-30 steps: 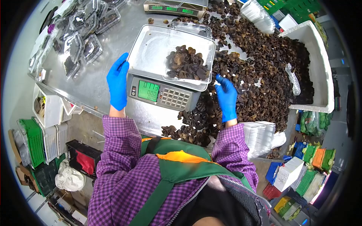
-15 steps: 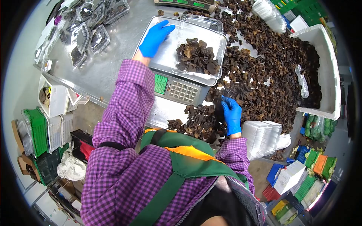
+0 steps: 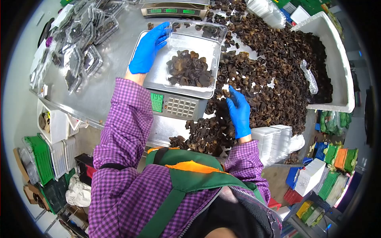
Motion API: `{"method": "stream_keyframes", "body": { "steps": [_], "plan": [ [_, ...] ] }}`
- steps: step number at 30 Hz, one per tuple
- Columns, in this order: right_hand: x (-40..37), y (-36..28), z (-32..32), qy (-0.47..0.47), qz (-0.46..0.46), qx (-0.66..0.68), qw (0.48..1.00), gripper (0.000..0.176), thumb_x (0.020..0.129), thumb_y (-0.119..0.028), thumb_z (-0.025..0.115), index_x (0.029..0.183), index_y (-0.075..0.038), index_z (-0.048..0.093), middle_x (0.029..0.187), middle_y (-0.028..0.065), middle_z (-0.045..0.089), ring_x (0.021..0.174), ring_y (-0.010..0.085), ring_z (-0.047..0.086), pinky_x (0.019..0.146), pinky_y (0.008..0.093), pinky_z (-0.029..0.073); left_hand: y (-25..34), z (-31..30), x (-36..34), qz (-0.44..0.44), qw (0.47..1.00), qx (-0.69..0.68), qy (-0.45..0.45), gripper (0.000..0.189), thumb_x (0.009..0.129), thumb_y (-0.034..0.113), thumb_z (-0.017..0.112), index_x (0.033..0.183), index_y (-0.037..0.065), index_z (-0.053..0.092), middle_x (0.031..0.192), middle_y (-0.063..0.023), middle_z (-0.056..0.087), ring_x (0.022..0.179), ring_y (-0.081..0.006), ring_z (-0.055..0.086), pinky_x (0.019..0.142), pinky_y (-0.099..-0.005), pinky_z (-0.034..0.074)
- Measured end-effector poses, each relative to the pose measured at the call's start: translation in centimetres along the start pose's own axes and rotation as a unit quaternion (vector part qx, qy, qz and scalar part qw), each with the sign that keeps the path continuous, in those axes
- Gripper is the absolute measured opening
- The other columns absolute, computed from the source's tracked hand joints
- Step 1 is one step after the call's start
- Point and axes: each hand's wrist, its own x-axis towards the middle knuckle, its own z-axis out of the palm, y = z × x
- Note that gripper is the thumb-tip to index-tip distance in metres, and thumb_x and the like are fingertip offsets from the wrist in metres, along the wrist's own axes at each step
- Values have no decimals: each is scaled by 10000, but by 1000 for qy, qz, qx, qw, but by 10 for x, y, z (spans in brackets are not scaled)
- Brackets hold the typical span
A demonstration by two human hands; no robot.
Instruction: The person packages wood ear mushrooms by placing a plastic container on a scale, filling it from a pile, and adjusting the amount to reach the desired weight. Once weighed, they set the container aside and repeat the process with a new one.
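My left hand (image 3: 149, 49), in a blue glove, has its fingers curled at the left edge of the raised lid (image 3: 198, 31) of a clear plastic container. Dark wood ear mushrooms (image 3: 190, 69) lie heaped in the container's base, which sits on the metal pan (image 3: 154, 81) of a scale (image 3: 174, 104) with a green lit display. My right hand (image 3: 240, 113), also gloved in blue, is open to the right of the scale. Its fingers and thumb are apart with nothing visible between them, over the loose mushrooms (image 3: 266, 91) on the table.
Filled clear containers (image 3: 93, 59) lie piled at the left. Stacked clear containers (image 3: 272, 142) stand by my right forearm, and another stack (image 3: 266, 12) is at the back. A white foam box (image 3: 347, 79) holds mushrooms at the right. A second scale (image 3: 172, 11) stands behind.
The container's lid has come up from lying back, with my left hand now at its edge. My right hand has gone from fingers together among the mushrooms to spread apart. The view has shifted.
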Motion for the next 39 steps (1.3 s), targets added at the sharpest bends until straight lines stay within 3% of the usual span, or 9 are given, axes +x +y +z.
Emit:
{"method": "stream_keyframes", "body": {
  "steps": [6,11,19,23,27,29,30,33,39],
  "plan": [
    [76,-85,32,-36,-214,-20,976,342,814,-59,656,1141,-159,658,981,73,634,874,243,638,766,301,505,-3,1,-4,6,1000,15,7,466,979,328,456,1381,93,468,1332,-56,537,1217,-155,497,1007,-304,365],
    [140,-101,88,-43,-361,-229,903,280,794,-123,657,1066,-186,681,1098,63,613,960,279,609,808,388,511,1,5,-6,-6,1000,3,23,467,974,335,474,1376,98,473,1337,-43,535,1220,-149,495,1011,-303,361],
    [129,-114,61,-23,-329,-71,941,142,822,-163,668,946,-101,698,984,68,656,935,285,618,803,357,503,6,1,-5,7,999,43,12,457,990,357,423,1352,90,504,1306,-41,550,1194,-140,508,1008,-284,359],
    [81,-109,-2,8,-179,44,983,180,839,-36,646,1015,-28,686,975,117,666,906,211,646,809,300,502,9,-2,-18,-3,997,73,25,421,974,293,487,1326,67,529,1308,-52,547,1181,-140,511,992,-285,388],
    [46,-19,-31,150,-147,-235,949,315,877,-114,621,1189,-69,633,1025,135,679,944,216,655,822,311,504,-11,-8,-49,14,976,213,30,498,885,160,645,1348,52,498,1237,-72,592,1051,-145,567,939,-298,450],
    [30,-10,-21,72,-18,-21,997,359,903,-153,604,1252,-70,594,1038,137,681,919,186,653,806,310,508,-13,-9,-71,-47,923,380,29,580,878,168,655,1397,45,428,1283,-107,566,1043,-152,576,918,-290,464],
    [27,-11,-11,33,-12,24,999,352,927,-171,578,1259,-53,584,998,108,697,818,144,646,744,298,516,-7,-9,-76,-146,923,354,-25,657,867,148,662,1438,39,355,1383,-142,484,1021,-152,587,878,-278,487],
    [21,-54,19,-78,129,124,981,349,921,-156,566,1231,5,584,838,76,706,642,94,620,578,256,499,-41,-22,-90,-116,951,279,-70,664,869,117,648,1451,44,336,1403,-145,459,937,-128,597,814,-263,504],
    [53,-19,64,-50,122,176,976,277,885,-112,567,1113,39,607,779,87,687,633,110,643,538,258,499,-48,-5,-96,-121,987,102,-36,684,838,-14,580,1463,42,305,1302,-77,546,874,-85,598,684,-192,486]
  ]
}}
